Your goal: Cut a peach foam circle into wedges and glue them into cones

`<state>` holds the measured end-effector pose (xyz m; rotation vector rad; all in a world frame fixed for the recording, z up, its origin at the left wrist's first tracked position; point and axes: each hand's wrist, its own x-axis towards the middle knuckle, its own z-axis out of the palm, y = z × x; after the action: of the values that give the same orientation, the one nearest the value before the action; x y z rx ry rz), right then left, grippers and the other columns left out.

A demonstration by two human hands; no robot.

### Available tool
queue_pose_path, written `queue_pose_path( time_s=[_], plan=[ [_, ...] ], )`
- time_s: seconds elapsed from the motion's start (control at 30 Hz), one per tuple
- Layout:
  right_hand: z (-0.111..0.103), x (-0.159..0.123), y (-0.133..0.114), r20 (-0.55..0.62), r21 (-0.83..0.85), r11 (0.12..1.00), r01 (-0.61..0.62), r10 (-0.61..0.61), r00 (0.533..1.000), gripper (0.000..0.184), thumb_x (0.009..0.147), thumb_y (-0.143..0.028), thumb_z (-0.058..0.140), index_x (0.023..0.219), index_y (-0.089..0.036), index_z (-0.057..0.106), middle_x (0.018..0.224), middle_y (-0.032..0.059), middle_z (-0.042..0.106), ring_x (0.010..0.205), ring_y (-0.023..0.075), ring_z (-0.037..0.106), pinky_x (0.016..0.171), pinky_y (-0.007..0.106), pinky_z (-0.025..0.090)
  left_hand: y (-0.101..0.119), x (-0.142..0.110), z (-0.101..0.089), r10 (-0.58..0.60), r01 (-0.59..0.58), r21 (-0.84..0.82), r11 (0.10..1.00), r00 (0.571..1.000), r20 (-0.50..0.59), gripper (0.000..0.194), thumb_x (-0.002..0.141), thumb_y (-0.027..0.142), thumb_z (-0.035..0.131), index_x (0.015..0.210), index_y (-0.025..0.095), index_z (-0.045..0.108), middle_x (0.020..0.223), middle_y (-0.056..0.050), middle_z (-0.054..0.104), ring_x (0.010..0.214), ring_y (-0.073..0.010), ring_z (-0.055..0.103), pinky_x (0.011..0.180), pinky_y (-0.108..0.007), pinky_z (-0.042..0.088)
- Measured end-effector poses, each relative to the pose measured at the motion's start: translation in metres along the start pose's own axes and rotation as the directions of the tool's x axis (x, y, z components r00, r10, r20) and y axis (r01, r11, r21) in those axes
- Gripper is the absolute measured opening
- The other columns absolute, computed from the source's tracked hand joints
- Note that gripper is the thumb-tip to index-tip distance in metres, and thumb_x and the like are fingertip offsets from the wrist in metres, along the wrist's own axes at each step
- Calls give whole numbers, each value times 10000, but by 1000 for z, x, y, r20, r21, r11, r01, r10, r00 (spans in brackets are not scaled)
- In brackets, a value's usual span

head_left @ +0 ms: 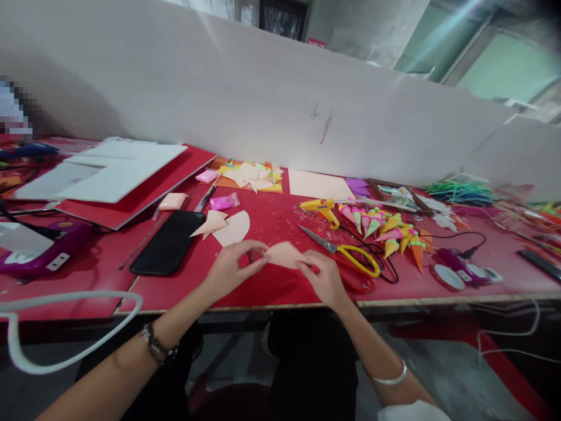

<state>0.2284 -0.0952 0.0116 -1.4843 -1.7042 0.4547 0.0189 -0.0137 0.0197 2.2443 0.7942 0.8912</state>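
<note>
Between both hands I hold a peach paper piece [284,255] with a curved edge, just above the red table. My left hand [232,266] pinches its left end between thumb and fingers. Its right end is pinched by my right hand [321,275]. Beyond my left hand lie a rounded peach paper piece [236,228] and pointed folded paper cones [210,224]. To the right of my right hand rest yellow-handled scissors [350,254], blades open. Farther back is a yellow glue gun [319,207], beside several small decorated paper cones [401,237].
A black phone [169,242] lies at the left, near white boards [127,166]. Paper scraps [252,175] and a peach sheet [318,183] lie at the back before a white partition [245,88]. Purple devices [464,269] with cables sit at both sides.
</note>
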Motion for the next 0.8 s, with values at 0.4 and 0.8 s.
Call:
queue_pose_path(
  time_s=[0.4,0.8],
  plan=[
    [5,19,-15,121,332,905,-267,240,963,238,810,-331,459,731,-147,587,584,-6,575,568,133,572,572,241,434,-15,-2,5,-291,344,-369,864,937,191,352,783,355,497,1091,187,471,704,19,563,672,-127,535,619,-238,413],
    [7,-8,16,210,-313,896,316,-259,943,247,831,-203,458,994,-238,640,1089,82,581,996,188,516,839,332,445,-14,-13,16,261,-397,417,817,901,346,310,776,182,513,1081,238,512,1126,-54,512,1006,-207,481,835,-353,404]
  ],
)
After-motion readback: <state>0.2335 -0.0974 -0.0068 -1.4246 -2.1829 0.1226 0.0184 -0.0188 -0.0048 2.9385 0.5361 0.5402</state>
